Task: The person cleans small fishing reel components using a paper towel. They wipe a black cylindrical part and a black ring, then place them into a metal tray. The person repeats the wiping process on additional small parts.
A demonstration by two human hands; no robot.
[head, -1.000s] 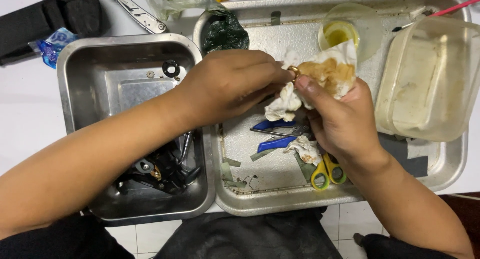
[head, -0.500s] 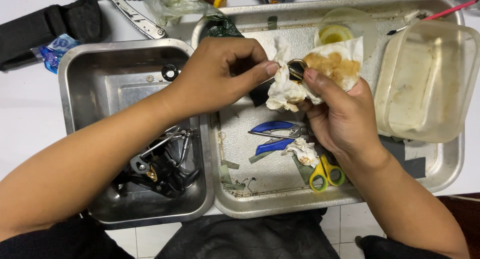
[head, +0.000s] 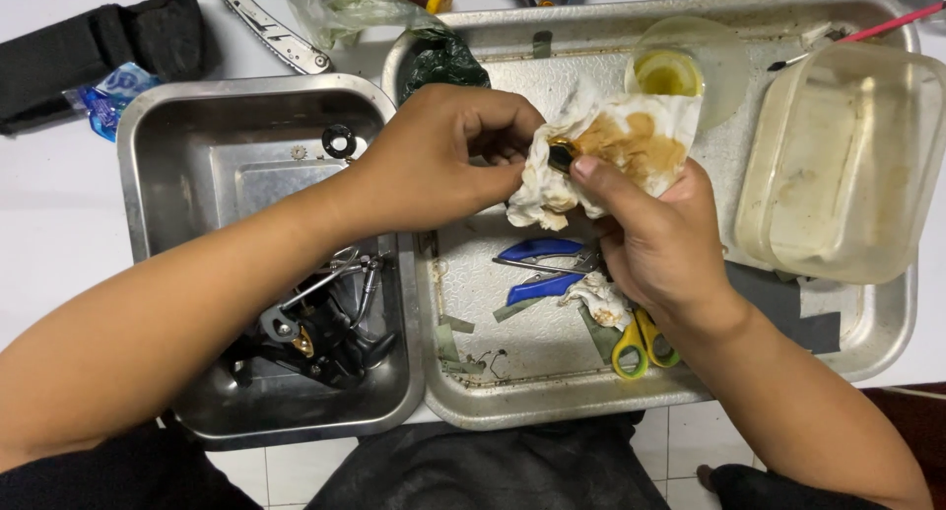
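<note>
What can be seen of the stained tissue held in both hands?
The tissue is a crumpled white paper wipe with a large brown-yellow stain across its upper right. The right hand bunches it from below, thumb pressing a small dark, partly brass-coloured part into it. The left hand pinches its left edge. It is held above the large metal tray.

Crumpled white tissue (head: 631, 145), brown-stained, wrapped around a small dark metal part (head: 562, 156), above the tray

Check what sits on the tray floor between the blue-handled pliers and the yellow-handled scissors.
Head view: a small crumpled white wad lies between the blue-handled pliers and the yellow-handled scissors, just under the right hand.
</note>
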